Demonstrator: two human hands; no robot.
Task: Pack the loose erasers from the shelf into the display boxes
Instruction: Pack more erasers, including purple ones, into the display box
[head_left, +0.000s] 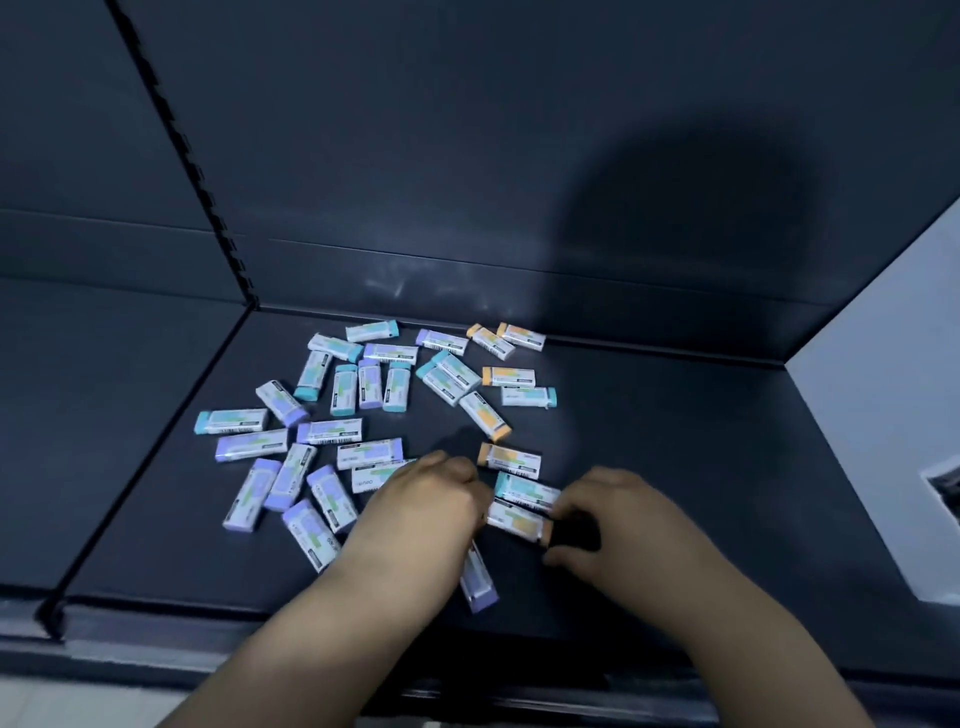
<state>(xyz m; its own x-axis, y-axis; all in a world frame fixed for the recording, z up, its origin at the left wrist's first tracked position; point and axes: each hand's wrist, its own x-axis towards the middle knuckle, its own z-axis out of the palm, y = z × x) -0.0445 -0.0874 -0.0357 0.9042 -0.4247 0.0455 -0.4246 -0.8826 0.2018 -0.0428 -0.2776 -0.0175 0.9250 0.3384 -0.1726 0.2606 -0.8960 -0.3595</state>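
Across the dark shelf (675, 441), loose erasers (327, 431) lie scattered from nine to twelve o'clock of the hands. The left hand (431, 499) curls against one end of an eraser pair (519, 519), but its grip cannot be told. At three o'clock, the right hand (613, 514) pinches the other end, probably squaring them for boxing. No display boxes show.
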